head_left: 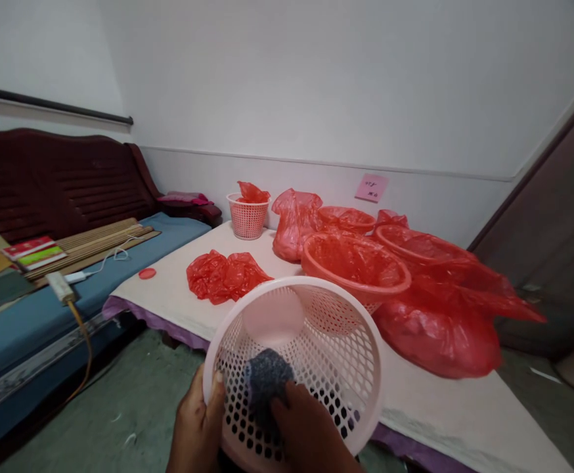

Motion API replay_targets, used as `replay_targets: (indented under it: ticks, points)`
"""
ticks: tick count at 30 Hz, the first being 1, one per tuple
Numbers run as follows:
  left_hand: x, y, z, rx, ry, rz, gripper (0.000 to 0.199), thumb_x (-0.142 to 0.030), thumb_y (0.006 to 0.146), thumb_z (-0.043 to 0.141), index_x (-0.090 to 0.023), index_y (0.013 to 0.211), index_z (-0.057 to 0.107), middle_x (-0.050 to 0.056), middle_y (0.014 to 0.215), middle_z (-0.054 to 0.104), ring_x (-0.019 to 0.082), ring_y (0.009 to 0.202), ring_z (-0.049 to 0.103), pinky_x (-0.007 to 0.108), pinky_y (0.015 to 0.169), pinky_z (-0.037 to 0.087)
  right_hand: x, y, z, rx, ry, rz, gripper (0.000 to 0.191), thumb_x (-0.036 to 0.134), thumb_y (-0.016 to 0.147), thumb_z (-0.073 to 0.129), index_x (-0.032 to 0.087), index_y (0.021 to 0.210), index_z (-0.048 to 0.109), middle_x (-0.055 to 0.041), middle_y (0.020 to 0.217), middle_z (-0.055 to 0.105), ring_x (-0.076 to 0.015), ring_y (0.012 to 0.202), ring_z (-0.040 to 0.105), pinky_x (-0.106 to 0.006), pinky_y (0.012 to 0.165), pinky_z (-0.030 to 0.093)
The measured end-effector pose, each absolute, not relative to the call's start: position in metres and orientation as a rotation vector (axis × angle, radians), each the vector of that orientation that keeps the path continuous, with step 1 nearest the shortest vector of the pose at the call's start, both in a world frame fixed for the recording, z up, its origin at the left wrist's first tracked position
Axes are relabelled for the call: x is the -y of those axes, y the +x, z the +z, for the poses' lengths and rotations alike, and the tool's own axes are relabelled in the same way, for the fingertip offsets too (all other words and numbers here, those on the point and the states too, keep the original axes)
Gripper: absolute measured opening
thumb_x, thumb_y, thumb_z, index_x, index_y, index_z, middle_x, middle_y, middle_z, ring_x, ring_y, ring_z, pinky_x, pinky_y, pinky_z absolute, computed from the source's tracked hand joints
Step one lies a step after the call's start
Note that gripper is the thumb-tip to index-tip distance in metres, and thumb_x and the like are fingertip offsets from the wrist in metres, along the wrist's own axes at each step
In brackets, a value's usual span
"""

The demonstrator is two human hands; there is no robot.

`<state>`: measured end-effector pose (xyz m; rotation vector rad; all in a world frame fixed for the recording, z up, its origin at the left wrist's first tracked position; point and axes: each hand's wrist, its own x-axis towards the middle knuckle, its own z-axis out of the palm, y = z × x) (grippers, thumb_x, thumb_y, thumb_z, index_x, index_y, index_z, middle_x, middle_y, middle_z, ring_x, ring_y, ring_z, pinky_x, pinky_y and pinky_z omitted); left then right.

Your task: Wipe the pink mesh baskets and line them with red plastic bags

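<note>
A pale pink plastic basket (294, 284) with a perforated wall is tilted with its mouth toward me, close in front of my body. My left hand (198, 417) grips its left rim, thumb over the edge. Inside the basket, my right hand (304, 420) holds a dark blue-grey cloth (268, 374) against the perforated inner wall. My right fingers are partly hidden by the hand itself and the cloth. Just beyond the basket, a crumpled red plastic bag (225, 274) lies on the table (169, 295).
Red-lined baskets, one of them round (356, 266), and a filled red bag (439, 328) crowd the right of the table. A small basket (248, 218) stands at the back, and a red lid (147, 273) lies left. A bench (159, 230) holds a power strip (60, 288). A pink note (371, 188) hangs on the wall.
</note>
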<state>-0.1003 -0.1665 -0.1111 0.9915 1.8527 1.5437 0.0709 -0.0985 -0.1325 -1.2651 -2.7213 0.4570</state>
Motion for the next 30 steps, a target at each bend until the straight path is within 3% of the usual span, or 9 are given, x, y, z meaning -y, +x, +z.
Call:
replay_targets:
  ticks: [3, 6, 9, 14, 18, 21, 26, 30]
  points:
    - [0.165, -0.100, -0.117, -1.899, 1.126, 1.492, 0.059, -0.056, 0.087, 0.043, -0.015, 0.129, 0.050, 0.012, 0.119, 0.067, 0.028, 0.113, 0.060, 0.037, 0.089, 0.050, 0.081, 0.082, -0.122, 2.719, -1.436, 0.390, 0.036, 0.002, 0.075, 0.040, 0.014, 0.091, 0.070, -0.0212, 0.103, 0.066, -0.0347, 0.094, 0.063, -0.048, 0.079, 0.049]
    - [0.165, -0.100, -0.121, -1.950, 1.204, 1.499, 0.054, -0.054, 0.088, 0.042, -0.016, 0.123, 0.056, 0.011, 0.118, 0.068, 0.027, 0.108, 0.064, 0.036, 0.086, 0.052, 0.065, 0.080, -0.121, 2.479, -1.379, 0.619, 0.043, 0.000, 0.067, 0.043, 0.015, 0.098, 0.068, -0.0160, 0.102, 0.067, -0.0281, 0.095, 0.064, -0.042, 0.088, 0.048]
    - [0.166, -0.098, -0.121, -1.987, 1.190, 1.514, 0.055, -0.053, 0.088, 0.042, -0.015, 0.125, 0.057, 0.011, 0.115, 0.070, 0.028, 0.111, 0.063, 0.034, 0.082, 0.055, 0.056, 0.061, -0.121, 2.105, -1.262, 0.863, 0.050, 0.007, 0.073, 0.041, 0.017, 0.119, 0.057, -0.0090, 0.112, 0.067, -0.0198, 0.106, 0.061, -0.032, 0.095, 0.046]
    - [0.168, -0.085, -0.121, -1.916, 1.387, 1.497, 0.045, -0.044, 0.090, 0.044, -0.017, 0.124, 0.058, 0.011, 0.122, 0.067, 0.026, 0.111, 0.063, 0.036, 0.089, 0.052, 0.061, 0.010, -0.114, 1.735, -1.137, 0.967, 0.051, 0.020, 0.080, 0.044, 0.016, 0.130, 0.041, -0.0103, 0.127, 0.058, -0.0193, 0.117, 0.054, -0.031, 0.101, 0.042]
    - [0.170, -0.079, -0.118, -1.927, 1.306, 1.540, 0.045, -0.044, 0.091, 0.043, -0.018, 0.125, 0.056, 0.011, 0.125, 0.065, 0.026, 0.116, 0.060, 0.037, 0.095, 0.048, 0.064, -0.010, -0.117, 2.244, -1.127, 0.645, 0.057, 0.013, 0.079, 0.043, 0.015, 0.135, 0.037, -0.0115, 0.131, 0.052, -0.0170, 0.122, 0.048, -0.026, 0.105, 0.036]
    - [0.172, -0.077, -0.114, -1.926, 1.201, 1.595, 0.044, -0.047, 0.090, 0.042, -0.021, 0.122, 0.058, 0.008, 0.121, 0.067, 0.026, 0.112, 0.062, 0.038, 0.095, 0.047, 0.054, -0.003, -0.129, 2.603, -1.243, 0.425, 0.055, 0.012, 0.078, 0.046, 0.017, 0.133, 0.045, -0.0136, 0.127, 0.056, -0.0222, 0.114, 0.055, -0.031, 0.096, 0.044]
    - [0.172, -0.082, -0.120, -1.961, 1.370, 1.526, 0.038, -0.043, 0.091, 0.043, -0.019, 0.115, 0.061, 0.010, 0.113, 0.070, 0.025, 0.106, 0.065, 0.037, 0.089, 0.051, 0.022, 0.025, -0.150, 2.701, -1.530, 0.238, 0.031, 0.008, 0.080, 0.045, 0.011, 0.101, 0.067, -0.0232, 0.107, 0.063, -0.0333, 0.097, 0.061, -0.043, 0.078, 0.049]
    - [0.171, -0.090, -0.130, -1.963, 1.614, 1.452, 0.035, -0.037, 0.091, 0.044, -0.018, 0.117, 0.060, 0.010, 0.110, 0.072, 0.023, 0.095, 0.069, 0.033, 0.080, 0.056, 0.001, 0.045, -0.155, 2.621, -1.702, 0.108, 0.039, 0.005, 0.085, 0.032, 0.006, 0.108, 0.063, -0.0274, 0.111, 0.059, -0.0348, 0.098, 0.061, -0.047, 0.077, 0.046]
